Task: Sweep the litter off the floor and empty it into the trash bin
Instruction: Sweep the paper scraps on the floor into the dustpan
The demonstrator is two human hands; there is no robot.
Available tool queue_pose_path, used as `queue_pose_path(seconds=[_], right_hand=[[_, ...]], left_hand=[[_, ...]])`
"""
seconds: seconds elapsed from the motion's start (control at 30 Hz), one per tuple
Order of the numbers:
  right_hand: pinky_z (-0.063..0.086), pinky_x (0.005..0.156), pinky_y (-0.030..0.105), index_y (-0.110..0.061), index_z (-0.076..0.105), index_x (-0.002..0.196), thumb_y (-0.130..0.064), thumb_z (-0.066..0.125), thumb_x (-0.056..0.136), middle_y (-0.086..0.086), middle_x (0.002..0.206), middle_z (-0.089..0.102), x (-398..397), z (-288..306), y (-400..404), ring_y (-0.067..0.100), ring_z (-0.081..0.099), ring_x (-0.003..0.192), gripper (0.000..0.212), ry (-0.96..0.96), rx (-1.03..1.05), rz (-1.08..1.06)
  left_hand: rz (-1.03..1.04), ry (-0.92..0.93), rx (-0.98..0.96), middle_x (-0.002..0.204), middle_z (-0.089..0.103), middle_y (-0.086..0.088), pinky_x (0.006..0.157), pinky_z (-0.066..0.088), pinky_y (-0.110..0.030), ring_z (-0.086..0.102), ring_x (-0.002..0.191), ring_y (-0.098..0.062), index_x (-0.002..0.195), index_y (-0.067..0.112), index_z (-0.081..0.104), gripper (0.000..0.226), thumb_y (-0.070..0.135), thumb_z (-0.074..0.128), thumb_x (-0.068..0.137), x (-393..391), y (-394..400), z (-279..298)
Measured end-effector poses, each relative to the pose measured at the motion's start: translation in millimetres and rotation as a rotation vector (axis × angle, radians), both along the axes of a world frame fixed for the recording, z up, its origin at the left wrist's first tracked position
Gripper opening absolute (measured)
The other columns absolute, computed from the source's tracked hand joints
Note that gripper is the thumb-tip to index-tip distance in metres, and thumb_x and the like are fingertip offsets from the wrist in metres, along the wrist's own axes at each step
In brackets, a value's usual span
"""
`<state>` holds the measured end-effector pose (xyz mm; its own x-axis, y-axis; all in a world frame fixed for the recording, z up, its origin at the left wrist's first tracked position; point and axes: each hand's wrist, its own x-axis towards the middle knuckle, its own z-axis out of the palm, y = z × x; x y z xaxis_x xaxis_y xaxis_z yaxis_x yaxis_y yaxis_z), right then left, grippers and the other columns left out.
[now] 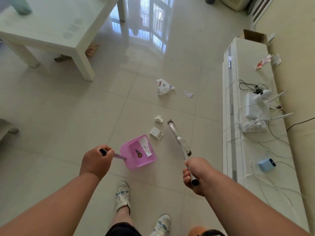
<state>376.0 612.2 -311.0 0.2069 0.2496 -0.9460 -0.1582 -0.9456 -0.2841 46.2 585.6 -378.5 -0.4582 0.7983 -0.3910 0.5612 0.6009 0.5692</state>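
Observation:
My left hand (pixel 96 159) grips the handle of a pink dustpan (pixel 131 158) that rests on the floor, with a white paper slip and a small brown item inside. My right hand (pixel 196 174) holds the metal handle of a white broom (pixel 179 138), whose head lies on the tiles just right of the pan. Between pan and broom lies a small white box (pixel 156 133). A crumpled tissue (pixel 158 119) sits beyond it. Farther off are a crumpled plastic bag (pixel 163 87) and a white paper scrap (pixel 187 94). No trash bin is clearly visible.
A low white table (pixel 56 31) stands at the upper left. A long white cabinet (pixel 238 150) runs along the right wall, carrying cables, a router and a blue device. An open cardboard box (pixel 254 36) sits beyond it. My feet in white sneakers (pixel 122 196) are below the pan.

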Motion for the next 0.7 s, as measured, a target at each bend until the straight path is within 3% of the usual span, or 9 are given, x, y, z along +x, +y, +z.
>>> queue_pose_path(seconds=[0.37, 0.6, 0.7], right_hand=[[0.036, 0.037, 0.016, -0.011, 0.055, 0.098, -0.013, 0.043, 0.098, 0.007, 0.066, 0.049, -65, -60, 82, 0.013, 0.04, 0.035, 0.012, -0.165, -0.079, 0.164], [0.038, 0.039, 0.018, -0.01, 0.054, 0.096, -0.013, 0.041, 0.097, 0.009, 0.067, 0.05, -98, -87, 92, 0.014, 0.042, 0.037, 0.014, -0.198, -0.154, 0.241], [0.038, 0.041, 0.019, -0.009, 0.054, 0.096, -0.011, 0.04, 0.096, 0.01, 0.069, 0.05, -109, -92, 91, 0.015, 0.042, 0.038, 0.015, -0.203, -0.171, 0.272]], left_hand=[[0.027, -0.039, -0.089, 0.068, 0.078, -0.005, 0.08, 0.063, -0.045, 0.076, 0.079, -0.034, 0.078, 0.025, 0.074, 0.03, 0.045, 0.052, 0.075, -96, 62, -5], [-0.007, -0.018, -0.152, 0.078, 0.078, -0.01, 0.079, 0.06, -0.042, 0.071, 0.085, -0.038, 0.083, 0.019, 0.076, 0.015, 0.028, 0.066, 0.091, -115, 81, -29], [0.03, -0.063, -0.169, 0.074, 0.078, -0.008, 0.078, 0.062, -0.043, 0.075, 0.082, -0.037, 0.079, 0.021, 0.074, 0.018, 0.032, 0.063, 0.088, -120, 87, -36]])
